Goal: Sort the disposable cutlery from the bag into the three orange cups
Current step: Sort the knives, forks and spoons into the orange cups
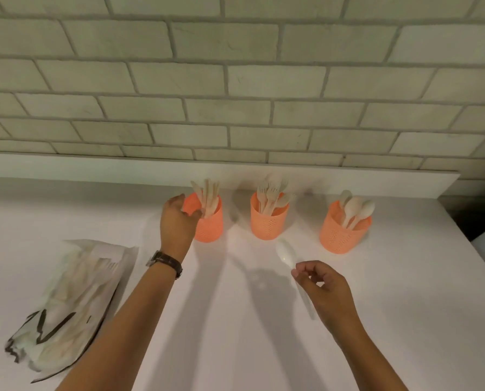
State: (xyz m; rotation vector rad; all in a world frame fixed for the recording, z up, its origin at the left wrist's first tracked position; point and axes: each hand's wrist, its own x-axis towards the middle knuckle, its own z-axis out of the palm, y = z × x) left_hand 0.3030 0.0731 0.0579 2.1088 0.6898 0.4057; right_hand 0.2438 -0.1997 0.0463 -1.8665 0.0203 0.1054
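Step in hand: the spoon goes into the right cup.

Right hand pinches the white spoon at the neck between thumb and fingertips. The bowl points up and left toward the cups, and the handle runs back under the palm. It sits low over the table, in front of the gap between the middle cup and the right cup, near neither rim.

Left hand is at the near rim of the left cup, fingers curled beside the knives. Can't tell if it grips a knife, the rim or nothing.

Sorting looks consistent: knives left, forks middle, spoons right. The bag lies flat at the left of the table with more cutlery visible inside, so my read is the task is well underway but not finished.

How to do it well:
- Flip the spoon handle-down, since the other spoons stand bowl-up.
- Come in from above the rim, not from the side. The standing spoons lean right and back, so aim for the open near-left part of the mouth.
- Let go only once the handle tip is inside. The cup looks light, and a nudge to the wall could tip it.
- Watch the pinch: smooth plastic held at the neck may swivel during the flip.
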